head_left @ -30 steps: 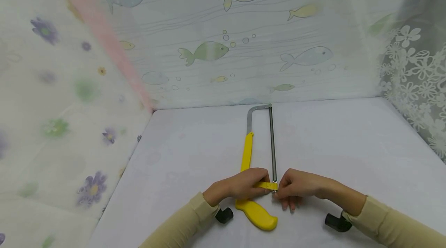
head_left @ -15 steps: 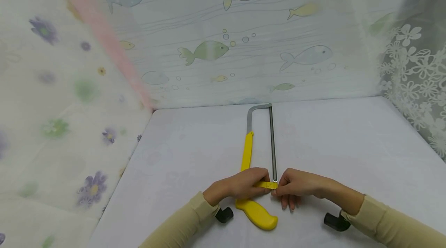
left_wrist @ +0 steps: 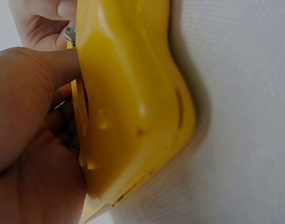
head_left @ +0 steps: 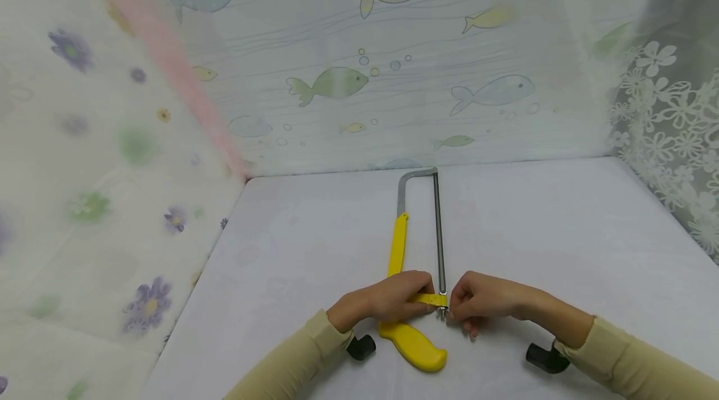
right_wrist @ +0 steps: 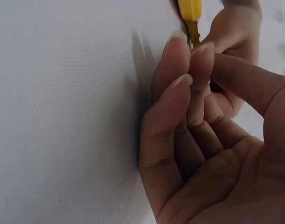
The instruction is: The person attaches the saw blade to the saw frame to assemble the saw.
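A hacksaw with a yellow handle (head_left: 417, 350) and grey metal front (head_left: 402, 197) lies flat on the white table. Its dark blade (head_left: 440, 231) runs along the right side. My left hand (head_left: 396, 297) grips the yellow frame near the lower blade mount (head_left: 431, 299). At the end of that mount is a metal wing nut (head_left: 442, 312), also in the left wrist view as a shiny nut (left_wrist: 70, 35). My right hand (head_left: 483, 297) has bent fingers right beside the nut. In the right wrist view its fingertips (right_wrist: 177, 56) hide the nut; I cannot tell whether they pinch it.
White cloth covers the table (head_left: 562, 231). Behind it hangs a curtain (head_left: 494, 131) with fish prints, with a flowered curtain (head_left: 112, 250) at left and lace (head_left: 668, 113) at right. A black wrist camera (head_left: 545, 358) sits under the right sleeve.
The right hand's fingers have drawn slightly right from the wing nut, which half a second ago they covered and now shows. Left hand and hacksaw stay in place.
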The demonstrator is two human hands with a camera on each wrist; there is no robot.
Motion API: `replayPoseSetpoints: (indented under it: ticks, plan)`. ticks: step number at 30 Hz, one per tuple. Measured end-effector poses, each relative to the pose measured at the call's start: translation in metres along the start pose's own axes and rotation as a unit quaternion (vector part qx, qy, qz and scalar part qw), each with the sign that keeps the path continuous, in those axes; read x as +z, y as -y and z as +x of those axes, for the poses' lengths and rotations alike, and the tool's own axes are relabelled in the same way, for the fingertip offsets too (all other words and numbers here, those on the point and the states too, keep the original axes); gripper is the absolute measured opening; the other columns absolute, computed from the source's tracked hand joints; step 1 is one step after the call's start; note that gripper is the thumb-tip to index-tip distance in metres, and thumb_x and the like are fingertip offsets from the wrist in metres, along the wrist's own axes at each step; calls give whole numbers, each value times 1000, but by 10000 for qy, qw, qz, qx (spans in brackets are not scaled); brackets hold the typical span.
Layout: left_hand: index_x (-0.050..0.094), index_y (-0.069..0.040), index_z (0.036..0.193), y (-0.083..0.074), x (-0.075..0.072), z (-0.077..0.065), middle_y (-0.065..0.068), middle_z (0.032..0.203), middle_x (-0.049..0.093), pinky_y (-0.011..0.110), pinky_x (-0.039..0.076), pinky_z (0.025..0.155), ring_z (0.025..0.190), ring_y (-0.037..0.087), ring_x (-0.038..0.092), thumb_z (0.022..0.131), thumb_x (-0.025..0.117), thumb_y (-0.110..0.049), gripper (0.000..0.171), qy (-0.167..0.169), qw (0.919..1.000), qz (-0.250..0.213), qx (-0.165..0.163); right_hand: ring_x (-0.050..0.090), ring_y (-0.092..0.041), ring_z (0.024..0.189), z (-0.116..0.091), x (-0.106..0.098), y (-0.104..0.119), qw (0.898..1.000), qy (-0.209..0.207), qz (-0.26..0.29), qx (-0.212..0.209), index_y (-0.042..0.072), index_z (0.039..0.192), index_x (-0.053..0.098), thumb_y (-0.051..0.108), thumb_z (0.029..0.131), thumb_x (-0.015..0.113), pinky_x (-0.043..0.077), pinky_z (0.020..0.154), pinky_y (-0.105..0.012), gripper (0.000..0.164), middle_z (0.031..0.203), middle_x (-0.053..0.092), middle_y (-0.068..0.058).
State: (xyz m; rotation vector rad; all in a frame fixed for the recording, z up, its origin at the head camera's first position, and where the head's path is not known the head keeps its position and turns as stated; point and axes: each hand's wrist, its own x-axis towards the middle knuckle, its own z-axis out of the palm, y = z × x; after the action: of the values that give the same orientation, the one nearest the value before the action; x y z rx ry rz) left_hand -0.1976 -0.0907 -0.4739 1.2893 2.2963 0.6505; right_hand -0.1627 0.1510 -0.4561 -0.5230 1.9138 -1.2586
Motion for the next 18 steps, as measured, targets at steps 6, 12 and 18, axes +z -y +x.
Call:
replayPoseSetpoints:
  ticks: [6, 12, 18]
  plan:
    - [58, -14, 105, 0, 0, 0, -8, 92, 55, 15, 41, 77, 84, 4, 48, 103, 64, -22, 11, -11, 10000, -36, 30, 61, -12, 54, 2, 5, 3, 9999, 25, 31, 106, -2, 83, 73, 19, 96, 71, 42, 49, -22, 25, 68, 68, -8]
    - [58, -14, 106, 1, 0, 0, -8, 95, 57, 14, 42, 81, 87, 4, 50, 104, 63, -20, 8, -2, 10000, -18, 8, 60, -12, 52, 4, 7, 6, 9996, -97, -21, 269, -1, 80, 74, 27, 98, 69, 41, 48, -21, 34, 66, 69, -8]
    - [58, -13, 105, -1, 0, 0, -8, 94, 55, 15, 42, 80, 86, 5, 50, 103, 64, -17, 7, 1, 10000, -48, -20, 60, -12, 50, 4, 9, 8, 9991, -201, -26, 365, -1, 80, 74, 27, 99, 68, 41, 47, -21, 34, 66, 69, -9]
